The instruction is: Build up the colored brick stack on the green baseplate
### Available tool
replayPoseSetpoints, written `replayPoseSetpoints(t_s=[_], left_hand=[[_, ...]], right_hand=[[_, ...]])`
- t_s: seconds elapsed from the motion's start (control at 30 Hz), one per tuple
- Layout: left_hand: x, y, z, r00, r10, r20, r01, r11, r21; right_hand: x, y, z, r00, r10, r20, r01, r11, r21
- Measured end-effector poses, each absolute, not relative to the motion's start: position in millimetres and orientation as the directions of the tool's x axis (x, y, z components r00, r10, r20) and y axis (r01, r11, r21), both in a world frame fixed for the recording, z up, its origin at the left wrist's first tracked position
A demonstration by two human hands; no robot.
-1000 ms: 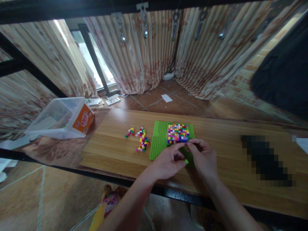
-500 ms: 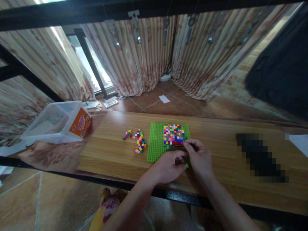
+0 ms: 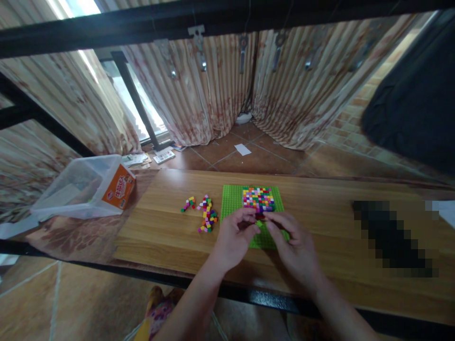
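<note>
The green studded baseplate (image 3: 231, 195) lies on the wooden table, bearing a dense block of multicoloured toy bricks (image 3: 258, 196) toward its far side. My left hand (image 3: 234, 239) is over the plate's near left part, thumb and fingers closed on a small lime-green brick (image 3: 259, 223). Just to its right, my right hand (image 3: 293, 239) has thumb and index finger pinched close together by the near edge of the brick block. What lies between those fingertips is too small to tell. Both hands partly cover the plate.
Loose coloured bricks (image 3: 208, 215) lie scattered left of the plate. A clear plastic bin (image 3: 81, 189) with an orange label stands beyond the table's left end. A dark pixelated shape (image 3: 391, 237) is on the right. A black bar (image 3: 227, 23) crosses overhead.
My left hand has risen and turned, bringing the green brick up over the plate. My right hand has shifted slightly left and nearer, its fingertips now close to the left hand's.
</note>
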State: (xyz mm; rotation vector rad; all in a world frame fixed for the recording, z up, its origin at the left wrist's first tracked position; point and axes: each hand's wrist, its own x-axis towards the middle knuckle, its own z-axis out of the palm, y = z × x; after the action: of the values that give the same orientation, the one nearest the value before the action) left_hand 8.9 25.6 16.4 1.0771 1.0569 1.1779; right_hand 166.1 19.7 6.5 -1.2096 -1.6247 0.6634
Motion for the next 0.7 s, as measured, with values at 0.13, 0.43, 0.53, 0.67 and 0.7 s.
replayPoseSetpoints(t_s=[0.13, 0.43, 0.53, 0.67, 0.7], left_hand=[[8.4, 23.1, 15.2, 0.109, 0.994, -0.002, -0.041, 0.006, 0.999], [8.2, 19.4, 19.2, 0.094, 0.993, 0.073, 0.109, -0.083, 0.991], [6.7, 22.3, 18.2, -0.027, 0.995, 0.093, 0.139, -0.089, 0.986], [1.0, 27.6, 14.8, -0.199, 0.976, 0.09, 0.181, -0.054, 0.982], [-0.2, 28.5, 14.3, -0.217, 0.972, 0.086, 0.2, -0.042, 0.979]], right_hand=[[163.8, 18.0, 5.8, -0.163, 0.911, 0.38, 0.427, 0.412, -0.805], [175.3, 16.5, 3.6, -0.165, 0.917, 0.362, 0.519, 0.393, -0.759], [179.7, 21.0, 0.8, -0.029, 0.913, 0.407, 0.548, 0.355, -0.757], [180.8, 32.6, -2.5, 0.112, 0.901, 0.42, 0.534, 0.301, -0.79], [179.9, 35.6, -3.2, 0.122, 0.902, 0.415, 0.527, 0.296, -0.797]])
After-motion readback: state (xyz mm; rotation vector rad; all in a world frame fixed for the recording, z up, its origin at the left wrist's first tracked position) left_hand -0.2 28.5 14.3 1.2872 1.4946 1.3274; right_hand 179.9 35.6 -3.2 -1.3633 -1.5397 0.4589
